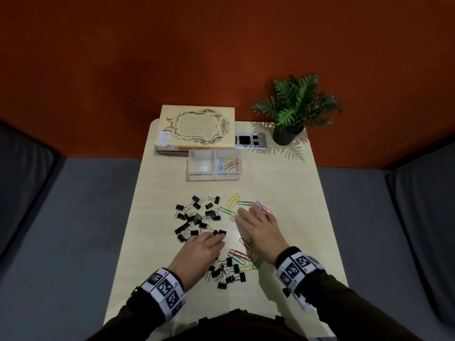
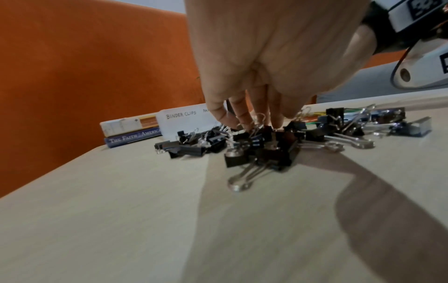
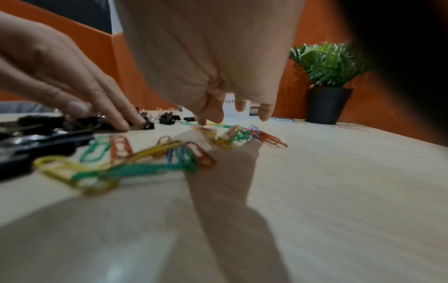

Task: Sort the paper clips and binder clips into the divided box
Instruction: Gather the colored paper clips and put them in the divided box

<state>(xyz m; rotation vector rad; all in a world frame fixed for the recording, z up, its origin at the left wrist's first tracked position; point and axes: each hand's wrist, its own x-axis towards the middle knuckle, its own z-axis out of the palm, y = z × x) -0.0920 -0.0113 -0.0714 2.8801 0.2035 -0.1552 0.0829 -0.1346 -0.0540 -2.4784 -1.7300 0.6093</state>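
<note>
The head view looks forward and steeply down from above onto the bench [image 1: 283, 183], taking in its full length to the orange wall. The left wrist view sits low, just above the bench surface, facing along the left hand [image 2: 274, 63] toward the divided box [image 2: 184, 122]. The right wrist view sits equally low beneath the right hand [image 3: 208, 57], facing the same way. All three views share the divided box.

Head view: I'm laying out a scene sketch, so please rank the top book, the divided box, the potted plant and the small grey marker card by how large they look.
1. Potted plant and top book: alike in spread, so unranked.
2. Divided box.
3. Grey marker card, partly hidden by the book.
</note>
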